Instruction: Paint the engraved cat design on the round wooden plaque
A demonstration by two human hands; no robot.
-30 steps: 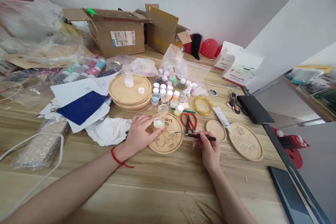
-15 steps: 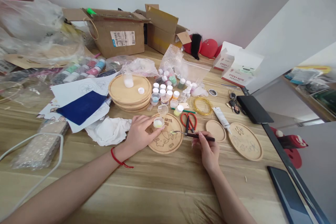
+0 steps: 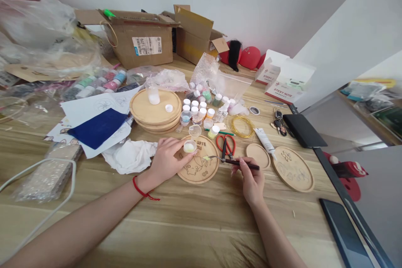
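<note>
My left hand (image 3: 168,157) grips a small clear cup (image 3: 190,146) with pale yellow stuff in it, above the left part of a round wooden plate (image 3: 209,176). Dark line drawings and lettering mark that plate, and a pale yellow patch (image 3: 207,158) lies near its middle. Between the fingers of my right hand (image 3: 251,178) is a dark-handled palette knife (image 3: 243,162). Its thin metal tip is at the yellow patch; whether it touches the wood I cannot tell. Behind the plate stand an open clear cup (image 3: 195,130) and a white-capped jar of yellow (image 3: 213,132).
Red-handled pliers (image 3: 230,146) lie right of the plate, near gold wire (image 3: 242,127), a small wooden dish (image 3: 257,155), a white tube (image 3: 264,140) and another drawn plate (image 3: 293,168). Stacked wooden plates (image 3: 141,123), crumpled tissue (image 3: 128,157) and several paint jars (image 3: 194,104) stand behind.
My right hand and the palette knife have shifted slightly to the right. My left hand and the cup have stayed nearly still.
</note>
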